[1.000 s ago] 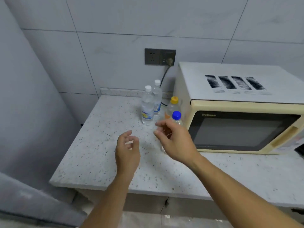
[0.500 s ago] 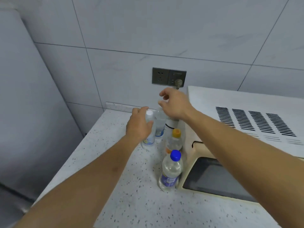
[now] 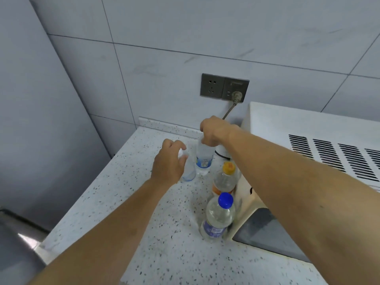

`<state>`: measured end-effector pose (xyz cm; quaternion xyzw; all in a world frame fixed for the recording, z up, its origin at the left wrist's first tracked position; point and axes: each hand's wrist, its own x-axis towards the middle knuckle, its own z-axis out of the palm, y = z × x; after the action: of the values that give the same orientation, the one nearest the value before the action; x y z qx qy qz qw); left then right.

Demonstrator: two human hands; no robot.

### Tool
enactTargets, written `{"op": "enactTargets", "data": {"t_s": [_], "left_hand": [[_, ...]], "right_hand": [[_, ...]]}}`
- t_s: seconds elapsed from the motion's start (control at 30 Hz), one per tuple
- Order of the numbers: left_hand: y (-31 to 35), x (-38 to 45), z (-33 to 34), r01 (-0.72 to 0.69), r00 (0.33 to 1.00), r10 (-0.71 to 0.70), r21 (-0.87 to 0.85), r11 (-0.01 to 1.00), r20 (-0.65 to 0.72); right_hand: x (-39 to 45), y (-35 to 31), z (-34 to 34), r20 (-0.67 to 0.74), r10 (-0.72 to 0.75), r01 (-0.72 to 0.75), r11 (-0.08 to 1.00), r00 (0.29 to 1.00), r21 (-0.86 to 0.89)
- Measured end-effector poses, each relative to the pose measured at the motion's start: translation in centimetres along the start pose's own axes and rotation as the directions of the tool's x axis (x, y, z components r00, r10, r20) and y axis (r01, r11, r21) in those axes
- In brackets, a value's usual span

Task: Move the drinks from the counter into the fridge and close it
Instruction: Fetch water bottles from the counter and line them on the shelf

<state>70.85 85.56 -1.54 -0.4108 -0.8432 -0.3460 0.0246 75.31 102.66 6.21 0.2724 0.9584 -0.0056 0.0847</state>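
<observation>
On the speckled bench (image 3: 144,233), the left hand (image 3: 168,164) curls round the top of a clear water bottle (image 3: 188,171). Just beyond it, the right hand (image 3: 213,130) grips the neck of a second water bottle (image 3: 203,158). Nearer than the right hand, an orange-capped bottle (image 3: 225,178) and a blue-capped bottle (image 3: 218,218) stand against the microwave (image 3: 287,128).

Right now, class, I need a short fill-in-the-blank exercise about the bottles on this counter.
1. The counter holds ____ bottles.
2. The bottle nearest the camera has a ____ cap.
3. The right hand grips the top of a clear bottle below the wall ____.
4. The orange-capped bottle stands beside the ____.

Missing words: four; blue; socket; microwave
</observation>
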Motion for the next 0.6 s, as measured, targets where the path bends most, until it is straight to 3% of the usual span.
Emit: {"op": "enactTargets", "data": {"t_s": [0.1,0.33,0.6], "left_hand": [[-1.5,-2.5,-1.0,0.117,0.992,-0.119,-0.054,0.992,-0.042],[-3.0,-7.2,-2.8,0.308,0.95,-0.312,-0.149,0.939,-0.002],[-2.9,-10.0,-7.8,0.271,0.956,-0.286,-0.178,0.946,-0.067]], "right_hand": [[-0.6,-0.6,0.7,0.023,-0.009,0.01,1.0,1.0,-0.027],[-3.0,-4.0,0.6,0.06,-0.038,0.04,0.998,0.997,-0.039],[-6.7,-8.4,0.7,0.082,-0.078,0.063,0.982,0.994,0.177]]}}
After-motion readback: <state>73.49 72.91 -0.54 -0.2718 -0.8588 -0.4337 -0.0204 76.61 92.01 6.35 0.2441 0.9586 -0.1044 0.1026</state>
